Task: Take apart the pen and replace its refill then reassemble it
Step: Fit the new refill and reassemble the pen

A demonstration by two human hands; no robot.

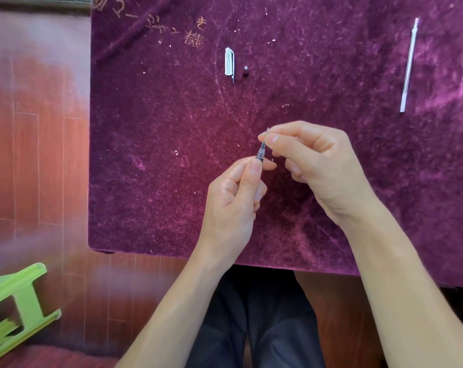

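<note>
My left hand (pixel 235 200) grips the pen barrel (pixel 260 154), whose threaded clear end pokes up past the fingertips; the rest of the barrel is hidden in the hand. A thin refill tip (pixel 265 135) sticks out of that end, and my right hand (pixel 312 160) pinches it between thumb and forefinger. Farther back on the purple cloth lie the white pen cap (pixel 229 62) with its clip and a small dark pen tip piece (pixel 245 71) beside it. A long clear refill (pixel 409 66) lies at the far right.
The table is covered by a purple velvet cloth (pixel 158 142) with embroidered characters at the back left. A green plastic stool (pixel 15 301) stands on the wooden floor at the lower left. My dark trousers show under the table's front edge.
</note>
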